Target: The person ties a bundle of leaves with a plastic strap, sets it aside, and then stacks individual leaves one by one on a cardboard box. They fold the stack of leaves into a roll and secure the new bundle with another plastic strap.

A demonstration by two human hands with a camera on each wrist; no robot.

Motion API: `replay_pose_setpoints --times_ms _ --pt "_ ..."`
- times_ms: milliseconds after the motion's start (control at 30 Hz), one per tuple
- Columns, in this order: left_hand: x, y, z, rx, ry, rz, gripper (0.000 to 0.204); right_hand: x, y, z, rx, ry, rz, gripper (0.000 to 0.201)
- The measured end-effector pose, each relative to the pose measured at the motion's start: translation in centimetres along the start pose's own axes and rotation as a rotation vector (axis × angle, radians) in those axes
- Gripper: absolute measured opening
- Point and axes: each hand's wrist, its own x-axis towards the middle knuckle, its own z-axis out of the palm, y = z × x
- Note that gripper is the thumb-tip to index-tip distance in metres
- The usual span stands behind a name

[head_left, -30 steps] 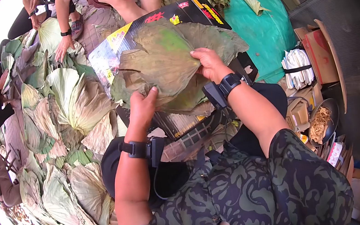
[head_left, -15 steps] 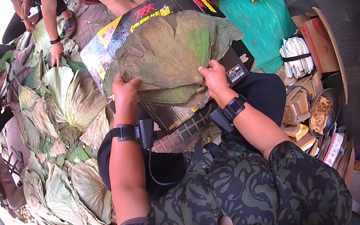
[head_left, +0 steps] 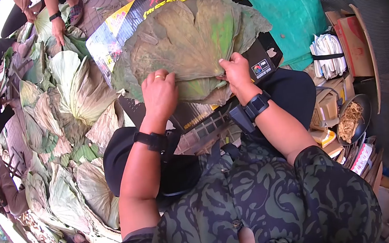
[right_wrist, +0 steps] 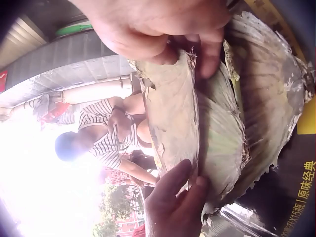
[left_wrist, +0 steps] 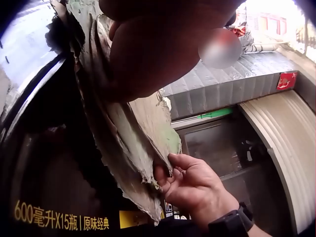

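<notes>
A broad, dried lotus leaf [head_left: 187, 37], brown with a green patch, lies uppermost on a layered stack whose full number I cannot count; at least two more layers show beneath it. Its near edge is gathered in two hands, one at each side of the middle.

The left hand [head_left: 159, 94] is back upward, knuckles bent over the edge, one ring [head_left: 159, 77] on it; the right wrist view shows its thumb and forefinger clamped on the fold. The right hand [head_left: 237, 74] pinches the same edge between thumb and curled fingers, thumb on top. The hands are apart. The left forearm reaches almost straight forward, leaning slightly inward; the right slants in from the side. Each wrist carries one black wristband [head_left: 151, 140].

Under the stack is one black printed cardboard sheet [head_left: 262, 51], its near edge by the person's knees. Many more pale leaves [head_left: 79, 88], overlapping too much to count, spread over the ground to the left. Beyond the sheet, to the right, lies one green tarp [head_left: 295, 18]; nearer are one strapped paper bundle [head_left: 328, 54], one red-brown carton [head_left: 355, 47] and one dark pan [head_left: 366, 108] holding brown scraps [head_left: 350, 122]. One person in a striped shirt [right_wrist: 101, 121] appears in the right wrist view.
</notes>
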Motion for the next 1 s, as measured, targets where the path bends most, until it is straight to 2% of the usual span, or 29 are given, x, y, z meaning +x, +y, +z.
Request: replay_pose_setpoints --times_ms 67,167,300,433,500,567,600,667,700,767,833,1000 --pt "-0.2 0.1 -0.4 0.069 0.007 0.014 0.022 0.2 0.4 0.0 0.017 -0.014 -0.051 0.014" --pt "-0.4 -0.1 -0.6 0.058 -0.035 -0.028 0.019 -0.6 -0.4 0.2 -0.089 0.019 -0.04 0.017" --pt "-0.1 -0.5 -0.3 0.033 -0.053 -0.021 0.017 -0.1 0.3 -0.2 -0.095 0.067 -0.027 0.022" --pt "0.6 0.7 -2.3 0.076 -0.132 -0.032 0.023 -1.0 -0.4 -0.9 -0.082 0.104 0.002 0.021" --pt "1.2 1.1 -2.0 0.076 -0.149 -0.034 0.024 -0.9 -0.8 -2.0 -0.064 0.142 0.006 0.022" --pt "1.6 1.4 -0.9 -0.03 0.033 -0.016 0.031 0.3 0.0 -3.7 -0.117 0.325 -0.098 0.026" --pt "1.9 1.8 -0.5 -0.031 0.03 -0.009 0.031 0.8 0.1 -4.5 -0.108 0.347 -0.064 0.032" --pt "2.5 3.0 0.5 -0.119 0.072 0.098 0.042 2.3 0.7 -5.7 -0.021 0.31 0.034 0.038" --pt "2.5 3.5 1.0 -0.138 0.007 0.117 0.048 2.4 0.3 -5.5 -0.018 0.316 0.037 0.038" --pt "2.2 3.6 2.7 -0.133 -0.052 0.134 0.049 2.7 -0.3 -4.9 0.195 0.201 0.014 0.041" --pt "2.0 3.3 3.4 -0.085 -0.141 0.165 0.05 3.0 -1.1 -4.7 0.231 0.184 0.048 0.041" --pt "2.0 3.4 4.2 -0.126 -0.121 0.107 0.056 4.3 -2.0 -5.6 0.263 0.047 0.183 0.039"
